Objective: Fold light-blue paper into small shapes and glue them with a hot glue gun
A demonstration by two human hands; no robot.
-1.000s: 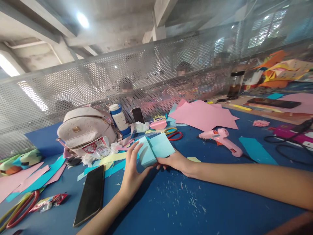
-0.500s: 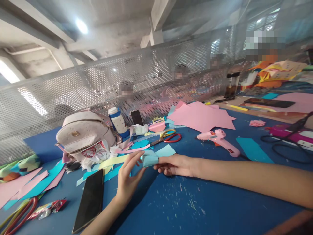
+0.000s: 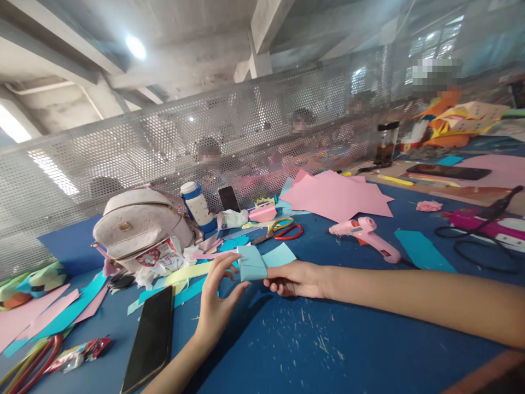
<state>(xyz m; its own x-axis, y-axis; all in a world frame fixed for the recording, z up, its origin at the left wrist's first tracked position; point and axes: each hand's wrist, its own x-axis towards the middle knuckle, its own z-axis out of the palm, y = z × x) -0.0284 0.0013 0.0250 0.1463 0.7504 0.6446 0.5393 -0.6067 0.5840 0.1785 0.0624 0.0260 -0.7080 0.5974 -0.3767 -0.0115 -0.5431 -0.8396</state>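
Observation:
A folded light-blue paper piece [image 3: 251,264] is held above the blue table, with a flat flap [image 3: 281,254] sticking out on its right. My right hand [image 3: 298,279] pinches its lower right edge between thumb and fingers. At the left edge is my left hand [image 3: 215,301], its thumb and fingers curved and apart; the fingertips are at the paper, and whether they touch it I cannot tell. Just behind lie scissors [image 3: 283,232] with red and yellow handles. A pink glue gun [image 3: 367,235] rests beyond my right forearm.
A pale backpack [image 3: 141,230], a bottle [image 3: 198,205] and a small phone [image 3: 228,199] stand before a perforated metal screen [image 3: 164,142]. A dark phone [image 3: 150,334] lies beside my left forearm. Pink sheets [image 3: 336,192], paper strips [image 3: 192,271] and a wrapper [image 3: 80,353] lie around.
The folded paper has turned so that a broader, squarer face shows. My left hand's fingers have opened slightly away from it. My right hand keeps its pinch.

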